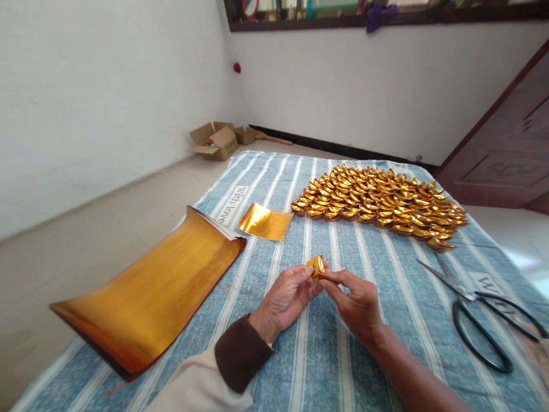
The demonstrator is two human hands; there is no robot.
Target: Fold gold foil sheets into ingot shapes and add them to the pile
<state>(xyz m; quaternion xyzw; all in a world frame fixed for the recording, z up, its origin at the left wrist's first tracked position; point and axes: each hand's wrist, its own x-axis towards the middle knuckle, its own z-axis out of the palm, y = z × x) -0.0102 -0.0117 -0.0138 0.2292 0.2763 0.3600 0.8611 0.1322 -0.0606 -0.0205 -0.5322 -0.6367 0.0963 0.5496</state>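
A small folded piece of gold foil paper is pinched between my two hands over the middle of the cloth. My left hand grips it from the left, thumb on top. From the right, my right hand holds its lower edge between thumb and fingers. Beyond my hands lies a single gold foil sheet, slightly curled. To the left rests a stack of large gold sheets with raised ends. Many folded gold paper ingots stand in tight rows at the far right.
Black-handled scissors lie open on the right side of the striped blue tablecloth. An open cardboard box sits on the floor past the far left corner. White walls and a wooden door surround the table.
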